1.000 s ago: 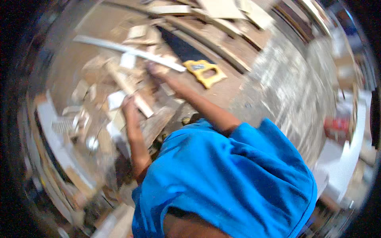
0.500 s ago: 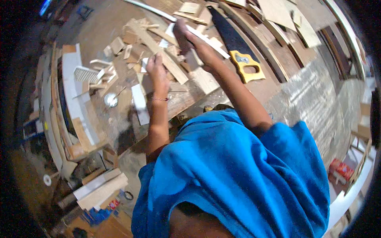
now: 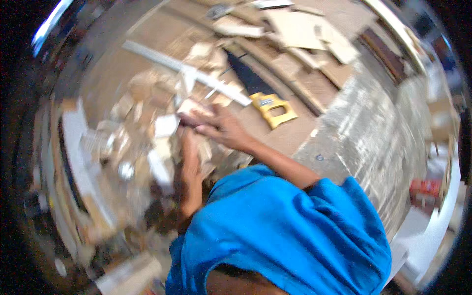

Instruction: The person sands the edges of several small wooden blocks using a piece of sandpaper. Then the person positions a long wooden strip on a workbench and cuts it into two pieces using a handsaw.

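My two hands meet over the cluttered workbench (image 3: 105,96). A short pale piece of wood (image 3: 194,107) sits between them, smeared by motion. My right hand (image 3: 223,127) reaches in from the right, its fingers and thumb closed about the near side of that piece. Just below it, my left hand (image 3: 190,138) comes up from the lower edge; its fingers are blurred and partly covered, so their grip cannot be made out. A white offcut (image 3: 166,126) lies beside the left hand. Beyond the hands a long whitish strip (image 3: 196,75) slants across the bench.
A handsaw with a yellow handle (image 3: 275,118) and dark blade lies to the right. Loose wood scraps (image 3: 123,105) crowd the left, around a small shiny round thing (image 3: 126,170). Boards (image 3: 295,29) are stacked at the far right. A worn grey floor (image 3: 354,147) stretches right.
My hands, apart before, have come together. The right hand has moved down and left, away from the whitish strip. The whole view has shifted, and the picture is more blurred.
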A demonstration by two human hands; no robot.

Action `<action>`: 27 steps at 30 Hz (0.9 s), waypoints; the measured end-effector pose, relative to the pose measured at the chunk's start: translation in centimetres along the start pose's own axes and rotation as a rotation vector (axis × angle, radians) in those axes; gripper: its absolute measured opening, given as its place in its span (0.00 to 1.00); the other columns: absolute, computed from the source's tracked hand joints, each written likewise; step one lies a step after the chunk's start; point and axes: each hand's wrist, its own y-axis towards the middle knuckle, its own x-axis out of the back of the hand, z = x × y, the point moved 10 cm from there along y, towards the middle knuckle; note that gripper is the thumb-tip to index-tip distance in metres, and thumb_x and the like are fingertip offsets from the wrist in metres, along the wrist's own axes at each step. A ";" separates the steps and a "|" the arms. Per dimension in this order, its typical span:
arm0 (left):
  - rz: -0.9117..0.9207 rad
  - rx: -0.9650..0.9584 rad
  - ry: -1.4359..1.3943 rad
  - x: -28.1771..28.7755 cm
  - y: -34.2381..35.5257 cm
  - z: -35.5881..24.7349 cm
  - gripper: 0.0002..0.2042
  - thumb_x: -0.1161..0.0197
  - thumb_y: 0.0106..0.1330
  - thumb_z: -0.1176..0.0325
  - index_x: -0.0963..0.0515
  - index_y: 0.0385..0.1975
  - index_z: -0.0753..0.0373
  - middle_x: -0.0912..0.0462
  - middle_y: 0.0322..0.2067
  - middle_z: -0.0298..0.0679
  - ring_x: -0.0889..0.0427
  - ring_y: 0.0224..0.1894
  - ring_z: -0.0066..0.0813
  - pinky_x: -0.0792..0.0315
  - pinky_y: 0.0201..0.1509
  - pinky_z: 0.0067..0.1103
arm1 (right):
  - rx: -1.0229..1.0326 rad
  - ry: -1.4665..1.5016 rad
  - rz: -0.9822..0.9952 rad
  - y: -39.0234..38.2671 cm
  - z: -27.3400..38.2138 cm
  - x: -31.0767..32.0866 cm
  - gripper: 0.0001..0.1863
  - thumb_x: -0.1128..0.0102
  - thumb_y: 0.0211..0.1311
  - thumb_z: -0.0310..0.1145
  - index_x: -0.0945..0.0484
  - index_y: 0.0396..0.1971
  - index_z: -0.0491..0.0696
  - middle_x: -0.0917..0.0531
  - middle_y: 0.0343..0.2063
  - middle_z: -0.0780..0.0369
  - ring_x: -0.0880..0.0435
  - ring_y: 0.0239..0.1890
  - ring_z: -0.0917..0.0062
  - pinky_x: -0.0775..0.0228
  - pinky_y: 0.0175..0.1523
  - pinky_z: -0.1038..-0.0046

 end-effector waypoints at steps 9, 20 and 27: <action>0.330 0.042 -0.035 -3.0 2.2 2.3 0.15 0.53 0.60 0.66 0.31 0.42 0.69 0.27 0.34 0.40 0.27 0.31 0.24 0.31 0.31 0.19 | 0.242 -0.196 -0.156 -4.7 4.7 3.1 0.23 0.48 0.54 0.49 0.31 0.51 0.64 0.29 0.35 0.47 0.29 0.35 0.58 0.35 0.38 0.62; 0.747 0.220 -0.172 -7.6 -3.5 4.4 0.14 0.53 0.61 0.66 0.30 0.41 0.68 0.27 0.30 0.36 0.28 0.27 0.21 0.33 0.24 0.19 | 0.101 -0.396 -0.249 -11.3 10.5 2.6 0.24 0.43 0.51 0.43 0.31 0.52 0.65 0.31 0.41 0.49 0.30 0.42 0.59 0.38 0.45 0.62; 0.829 0.135 -0.064 -5.9 -10.5 3.9 0.12 0.53 0.62 0.66 0.29 0.40 0.67 0.26 0.31 0.35 0.27 0.30 0.21 0.33 0.27 0.20 | -0.155 -0.400 -0.650 -15.1 7.8 5.3 0.23 0.41 0.50 0.42 0.30 0.50 0.60 0.30 0.42 0.50 0.30 0.43 0.57 0.36 0.44 0.63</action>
